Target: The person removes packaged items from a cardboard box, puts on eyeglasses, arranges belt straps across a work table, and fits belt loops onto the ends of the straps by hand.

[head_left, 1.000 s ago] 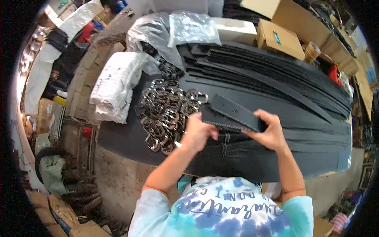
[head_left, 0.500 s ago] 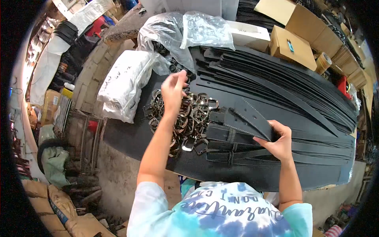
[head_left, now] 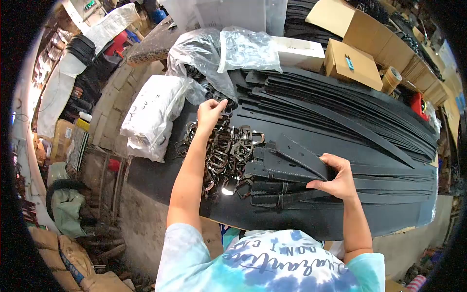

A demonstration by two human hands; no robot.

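Black belt straps with pale stitching lie in bundles on the dark table (head_left: 301, 216). My right hand (head_left: 337, 178) is wrapped round a folded black strap (head_left: 296, 158), its punched end pointing up and left. My left hand (head_left: 211, 115) is at the top of a heap of shiny metal buckles (head_left: 228, 151), beside small black parts (head_left: 231, 103) at the mouth of a clear plastic bag. Its thumb and fingers are pinched together; what they hold, if anything, is too small to make out.
A long stack of black straps (head_left: 340, 107) covers the far right. Behind it are a white box (head_left: 300, 52) and open cardboard boxes (head_left: 352, 63) with a tape roll (head_left: 390, 78). A white plastic-wrapped package (head_left: 153, 114) lies at the left edge.
My left hand has left the strap and moved up and left over the buckles to the small black parts, its fingers now pinched. My right hand still holds the folded strap.
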